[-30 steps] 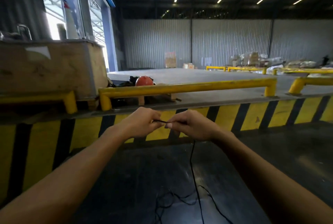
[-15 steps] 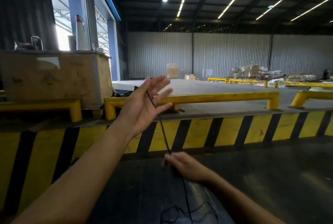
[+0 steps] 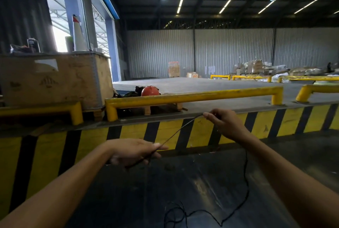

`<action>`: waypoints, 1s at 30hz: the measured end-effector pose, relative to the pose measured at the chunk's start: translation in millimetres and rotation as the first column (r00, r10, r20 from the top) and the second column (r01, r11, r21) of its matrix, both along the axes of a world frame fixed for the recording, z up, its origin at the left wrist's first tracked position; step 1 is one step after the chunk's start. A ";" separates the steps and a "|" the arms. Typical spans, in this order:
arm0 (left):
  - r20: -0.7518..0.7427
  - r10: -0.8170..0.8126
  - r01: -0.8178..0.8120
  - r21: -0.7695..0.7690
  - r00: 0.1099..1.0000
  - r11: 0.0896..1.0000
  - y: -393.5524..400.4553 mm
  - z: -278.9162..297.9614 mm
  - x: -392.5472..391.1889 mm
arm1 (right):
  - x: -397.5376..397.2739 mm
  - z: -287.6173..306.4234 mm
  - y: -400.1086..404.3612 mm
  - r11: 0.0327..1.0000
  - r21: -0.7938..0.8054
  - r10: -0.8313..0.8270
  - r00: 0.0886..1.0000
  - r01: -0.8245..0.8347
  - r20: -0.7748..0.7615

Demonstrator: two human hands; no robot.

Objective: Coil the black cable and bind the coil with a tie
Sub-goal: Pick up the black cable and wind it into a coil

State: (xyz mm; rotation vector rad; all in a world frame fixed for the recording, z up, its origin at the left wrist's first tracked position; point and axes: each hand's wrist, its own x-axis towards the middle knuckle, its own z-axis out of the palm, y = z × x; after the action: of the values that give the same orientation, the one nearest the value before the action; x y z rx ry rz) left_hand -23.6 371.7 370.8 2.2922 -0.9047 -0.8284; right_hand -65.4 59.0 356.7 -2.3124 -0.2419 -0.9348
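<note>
Head view: the person stands on a dark floor (image 3: 143, 187) facing a raised dock edge painted in yellow and black stripes (image 3: 198, 132). Both forearms reach forward, bare.

The left hand (image 3: 135, 151) sits low and near the centre of the frame, palm down, fingers curled closed around the black cable (image 3: 180, 129). The cable passes through this fist and a short length pokes out below it, toward the person.

The right hand (image 3: 222, 124) is higher and further right, in front of the striped edge. Its thumb and forefinger pinch the cable at its upper end; the other fingers are folded in.

Between the two hands the cable runs taut and straight, rising from lower left to upper right. From the right hand a slack length drops down past the wrist, curves along the floor on the right side and ends in a loose tangle at the bottom edge of the frame. No finished coil is visible in either hand. A tie cannot be made out.

Background, on the raised platform: a yellow guard rail (image 3: 192, 96) just behind the striped edge, a wooden crate (image 3: 55, 79) to the left of it, and an orange hard hat (image 3: 150, 91) behind the rail. Stacked goods (image 3: 256, 67) lie well apart at the far corrugated wall.
</note>
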 end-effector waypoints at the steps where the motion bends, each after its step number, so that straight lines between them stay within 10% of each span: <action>1: -0.126 -0.075 0.067 -0.070 0.989 0.995 -7.3 0.6 -8.4 | 4.2 -1.7 5.6 0.997 0.049 -0.054 0.998 0.052 0.028; 6: -0.322 -0.375 0.126 -0.588 0.870 0.799 -42.3 23.7 -22.9 | 2.6 -52.7 62.1 0.992 0.079 0.117 0.918 -0.094 -0.379; 10: -0.169 -0.100 -0.074 -0.789 0.980 0.609 -51.7 36.6 -11.6 | -20.3 -85.2 123.3 0.905 -0.251 0.161 0.822 -0.344 -0.546; 14: 0.238 0.295 -0.086 -0.625 0.925 0.776 -33.7 16.7 8.0 | -22.7 -52.7 108.2 0.846 -0.343 0.147 0.798 -0.408 -0.585; 17: 0.475 0.213 -0.138 -0.189 0.854 0.972 -14.3 0.5 21.2 | -18.3 -11.8 65.0 0.859 -0.368 0.151 0.864 -0.355 -0.480; 23: 0.296 -0.015 -0.003 0.062 0.955 0.998 -28.8 -6.3 -13.1 | 0.6 20.7 17.3 0.980 -0.169 0.101 0.994 -0.105 -0.030; 26: -0.048 -0.147 0.132 -0.232 0.988 0.964 -43.1 9.6 -32.5 | 8.9 4.0 26.5 0.999 -0.025 0.043 0.996 -0.041 0.073; 30: -0.299 -0.290 -0.010 -0.712 0.909 0.702 -61.5 35.6 -33.9 | 6.6 -57.2 65.4 0.980 0.060 0.200 0.942 -0.190 -0.270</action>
State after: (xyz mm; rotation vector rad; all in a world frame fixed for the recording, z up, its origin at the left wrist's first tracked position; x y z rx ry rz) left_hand -57.5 310.2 406.5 1.3357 -0.9968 -0.7845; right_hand -58.8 124.3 299.5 -2.3052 -0.3283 -0.5087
